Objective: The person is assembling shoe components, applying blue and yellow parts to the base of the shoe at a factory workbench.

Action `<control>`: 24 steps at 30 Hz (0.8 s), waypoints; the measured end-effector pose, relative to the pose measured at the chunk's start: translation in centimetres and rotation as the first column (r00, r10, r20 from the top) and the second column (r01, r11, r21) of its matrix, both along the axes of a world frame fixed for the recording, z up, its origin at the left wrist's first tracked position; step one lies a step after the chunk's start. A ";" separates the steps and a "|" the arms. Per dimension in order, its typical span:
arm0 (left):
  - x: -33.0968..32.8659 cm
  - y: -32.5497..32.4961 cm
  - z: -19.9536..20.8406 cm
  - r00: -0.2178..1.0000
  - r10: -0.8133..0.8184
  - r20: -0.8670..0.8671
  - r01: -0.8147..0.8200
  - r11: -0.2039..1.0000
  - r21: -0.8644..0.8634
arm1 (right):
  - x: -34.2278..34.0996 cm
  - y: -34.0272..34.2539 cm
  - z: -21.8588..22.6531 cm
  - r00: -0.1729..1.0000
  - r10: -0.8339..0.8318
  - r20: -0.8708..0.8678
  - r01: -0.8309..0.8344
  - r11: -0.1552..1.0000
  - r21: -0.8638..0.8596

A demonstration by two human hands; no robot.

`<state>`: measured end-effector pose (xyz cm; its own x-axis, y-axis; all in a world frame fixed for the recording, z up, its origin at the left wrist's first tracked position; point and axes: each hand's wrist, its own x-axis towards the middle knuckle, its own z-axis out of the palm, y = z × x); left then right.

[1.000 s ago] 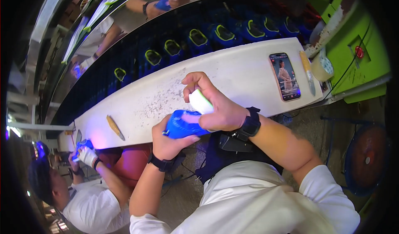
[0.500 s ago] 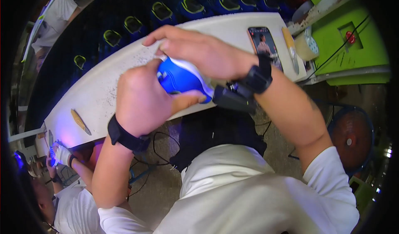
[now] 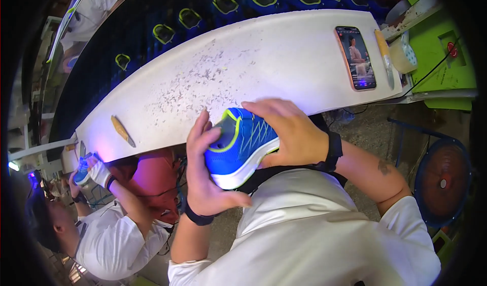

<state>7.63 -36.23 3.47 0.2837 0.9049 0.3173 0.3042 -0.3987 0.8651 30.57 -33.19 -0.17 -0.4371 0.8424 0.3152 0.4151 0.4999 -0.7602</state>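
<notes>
A blue sneaker (image 3: 238, 144) with yellow-green collar trim, pale crossing lines on its side and a white sole is held over the near edge of the white table. My left hand (image 3: 203, 164) cups its heel end. The fingers of that hand reach up to the collar, and its thumb sticks out below the sole. Around the front part of the shoe, my right hand (image 3: 294, 133) is closed, with fingers over the top and thumb against the sole. The toe is hidden by this hand.
Small scraps lie across the white table (image 3: 294, 57). A phone (image 3: 359, 57), a yellow-handled knife (image 3: 384, 57) and a tape roll (image 3: 403, 57) are at the right. Another knife (image 3: 122, 129) lies left. Sneakers (image 3: 224, 3) line a dark belt beyond. A co-worker (image 3: 116, 235) handles a blue shoe at left; a fan (image 3: 442, 182) stands right.
The sneaker has come nearer to my body and turned, so its collar and side now show. Both hands have moved down from above the table, and the scraps are uncovered.
</notes>
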 end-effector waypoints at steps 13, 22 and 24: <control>-1.9 -2.1 -1.8 0.970 0.202 -0.138 -0.215 0.973 -0.084 | 0.7 -0.3 -3.3 0.991 0.129 0.044 -0.129 0.992 0.010; -0.3 0.1 -1.3 0.915 0.203 -0.349 -0.223 0.975 -0.017 | 1.2 -0.9 -5.1 0.996 0.072 -0.050 -0.074 0.996 -0.040; 0.0 0.6 -1.2 0.914 0.244 -0.324 -0.295 0.948 -0.117 | 0.6 -0.8 -4.4 0.995 0.021 -0.096 -0.032 0.993 -0.111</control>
